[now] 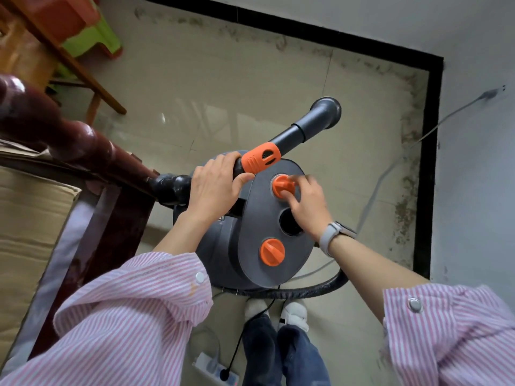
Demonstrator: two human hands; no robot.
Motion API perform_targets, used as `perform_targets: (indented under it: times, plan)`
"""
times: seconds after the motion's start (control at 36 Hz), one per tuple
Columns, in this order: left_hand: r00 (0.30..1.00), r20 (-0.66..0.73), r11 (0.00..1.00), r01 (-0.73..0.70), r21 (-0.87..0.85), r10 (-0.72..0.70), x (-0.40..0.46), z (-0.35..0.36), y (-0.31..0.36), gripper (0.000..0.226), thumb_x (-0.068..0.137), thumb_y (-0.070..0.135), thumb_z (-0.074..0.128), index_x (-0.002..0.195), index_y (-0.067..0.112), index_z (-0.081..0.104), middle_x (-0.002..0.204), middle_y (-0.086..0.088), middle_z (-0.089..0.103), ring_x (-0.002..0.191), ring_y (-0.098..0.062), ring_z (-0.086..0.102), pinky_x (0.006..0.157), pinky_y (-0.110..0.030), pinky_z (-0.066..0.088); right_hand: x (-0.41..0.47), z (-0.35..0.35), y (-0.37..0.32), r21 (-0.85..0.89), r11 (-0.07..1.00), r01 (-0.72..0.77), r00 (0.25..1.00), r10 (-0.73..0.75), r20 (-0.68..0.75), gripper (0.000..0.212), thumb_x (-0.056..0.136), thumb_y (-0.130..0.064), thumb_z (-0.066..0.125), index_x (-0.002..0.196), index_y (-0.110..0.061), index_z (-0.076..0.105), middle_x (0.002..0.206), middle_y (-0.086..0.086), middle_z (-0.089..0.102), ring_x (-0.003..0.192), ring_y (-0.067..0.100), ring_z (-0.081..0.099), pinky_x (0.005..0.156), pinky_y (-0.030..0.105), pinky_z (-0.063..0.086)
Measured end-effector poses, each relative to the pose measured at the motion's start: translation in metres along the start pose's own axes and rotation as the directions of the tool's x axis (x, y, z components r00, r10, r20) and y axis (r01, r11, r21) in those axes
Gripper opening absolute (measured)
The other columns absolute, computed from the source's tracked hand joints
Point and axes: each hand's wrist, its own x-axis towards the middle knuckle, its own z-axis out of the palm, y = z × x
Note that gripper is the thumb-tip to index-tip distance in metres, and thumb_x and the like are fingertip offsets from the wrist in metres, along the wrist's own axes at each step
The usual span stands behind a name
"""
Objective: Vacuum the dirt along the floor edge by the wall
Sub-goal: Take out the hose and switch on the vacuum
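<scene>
A grey canister vacuum (250, 246) stands on the tiled floor right in front of my feet. My left hand (214, 188) grips the hose wand just behind its orange collar (260, 158); the dark tube runs up-right to a round nozzle (326, 111) above the floor. My right hand (306, 203), blurred, pinches the upper orange knob (281, 186) on the vacuum's lid. A second orange knob (271, 252) sits lower on the lid. Dark dirt (407, 174) lines the floor edge along the black skirting at the right and far walls.
A dark wooden bedpost (69, 135) and mattress stand at my left. A wooden chair leg and green stool (92, 37) are at the far left. The black hose (320, 288) curls behind the vacuum. A power strip (214, 369) with a plug lies by my feet; a grey cable crosses the floor to the right wall.
</scene>
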Motion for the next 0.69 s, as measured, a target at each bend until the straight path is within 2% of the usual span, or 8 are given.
perform_targets:
  times: [0.25,0.36,0.47,0.69]
  plan:
    - [1.000,-0.028,1.000,0.000,-0.025,-0.001,-0.001,0.001,-0.002,0.044,0.092,0.041,0.052,0.124,0.011,0.051,0.107,-0.010,0.060,0.097,-0.032,0.055,0.080,-0.042,0.037,0.015,0.008,-0.004,-0.021,0.998,-0.057,0.998,0.057,-0.030,0.020,0.090,-0.017,0.062,0.091,0.003,0.059,0.103,0.021,0.056,0.101,0.036,0.051,0.089,0.037,0.038]
    - [0.999,-0.035,0.999,0.005,-0.043,-0.007,0.000,-0.001,-0.002,0.043,0.093,0.041,0.051,0.124,0.011,0.051,0.108,-0.010,0.060,0.098,-0.031,0.054,0.081,-0.041,0.037,0.015,0.009,-0.006,-0.012,0.996,-0.088,0.994,0.087,-0.060,0.024,0.092,-0.023,0.060,0.093,0.002,0.058,0.103,0.020,0.058,0.098,0.035,0.052,0.084,0.035,0.037]
    - [0.999,-0.040,0.999,0.007,-0.051,-0.009,0.001,-0.001,-0.002,0.043,0.092,0.041,0.052,0.124,0.012,0.051,0.108,-0.009,0.060,0.099,-0.031,0.054,0.081,-0.040,0.036,0.014,0.009,-0.006,-0.032,0.998,-0.058,0.996,0.056,-0.065,0.024,0.092,-0.021,0.059,0.093,0.003,0.059,0.102,0.021,0.059,0.097,0.035,0.053,0.080,0.031,0.034]
    - [0.999,-0.044,0.999,0.001,-0.041,-0.003,0.001,0.000,-0.002,0.043,0.092,0.041,0.052,0.123,0.011,0.051,0.107,-0.009,0.060,0.097,-0.030,0.054,0.079,-0.039,0.036,0.013,0.009,-0.006,-0.020,0.997,-0.068,0.996,0.067,-0.053,0.023,0.093,-0.021,0.059,0.095,0.002,0.060,0.105,0.020,0.058,0.099,0.034,0.052,0.080,0.029,0.033]
